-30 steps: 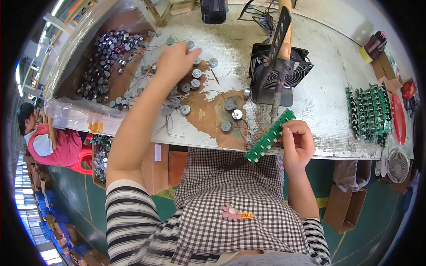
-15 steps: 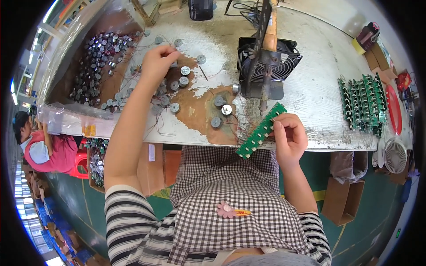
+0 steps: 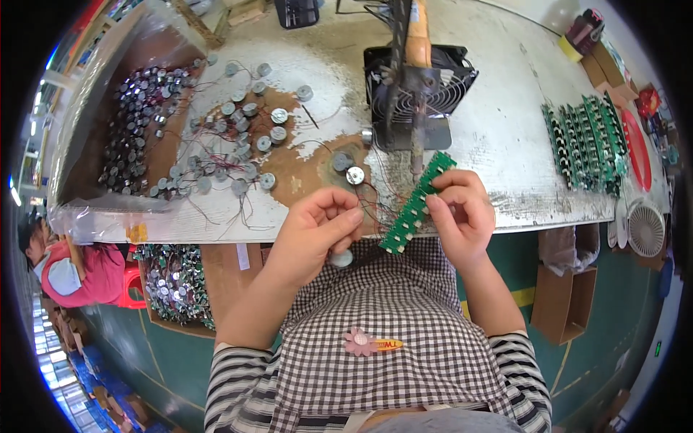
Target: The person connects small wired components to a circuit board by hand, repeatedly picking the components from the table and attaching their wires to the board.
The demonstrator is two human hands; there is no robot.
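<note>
My right hand (image 3: 462, 216) pinches a long green circuit board (image 3: 417, 206) with a row of small pale connectors, tilted over the table's front edge. My left hand (image 3: 321, 234) is closed, thumb against fingers, just left of the board. A small round grey motor (image 3: 341, 258) hangs beneath its fingers; the exact grip is hidden. Thin red and dark wires run between my left hand and the board. A soldering iron (image 3: 417, 137) on a stand points down, its tip close to the board's upper end. Two small motors (image 3: 354, 175) lie beyond my left hand.
A black fan (image 3: 455, 79) stands behind the iron. Many loose motors (image 3: 242, 119) lie at left beside a plastic-lined box (image 3: 79, 155) full of them. Stacked green boards (image 3: 588, 144) and a red ring-shaped object (image 3: 637, 151) are at right. A person (image 3: 76, 270) sits far left.
My left hand has come back from the loose motors at the far left to beside the board, and a motor now shows under it. My right hand still holds the board.
</note>
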